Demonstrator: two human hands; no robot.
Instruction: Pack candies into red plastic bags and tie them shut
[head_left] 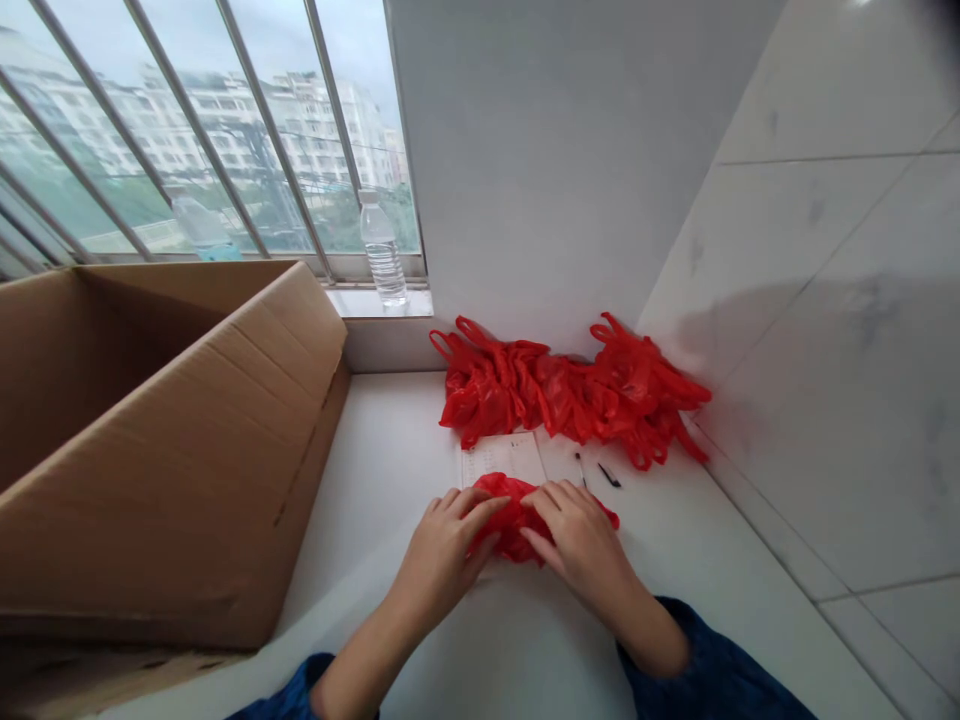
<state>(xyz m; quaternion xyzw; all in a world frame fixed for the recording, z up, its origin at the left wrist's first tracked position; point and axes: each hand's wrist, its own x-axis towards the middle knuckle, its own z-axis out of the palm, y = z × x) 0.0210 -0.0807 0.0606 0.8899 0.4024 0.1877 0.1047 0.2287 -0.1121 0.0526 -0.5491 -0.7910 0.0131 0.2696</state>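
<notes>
A crumpled red plastic bag lies on the white table in front of me, between my two hands. My left hand grips its left side, with thumb and fingers curled on the thin plastic. On the other side my right hand has its fingers bent over the bag, and a red end sticks out past them. Just beyond the bag is a sheet of paper with faint writing, partly covered. A pen and its black cap lie to the right of the paper.
Several red plastic bags are heaped against the back wall. A large open cardboard box stands at the left. One clear bottle is on the sill by the barred window, with another bottle behind the box. A tiled wall bounds the right.
</notes>
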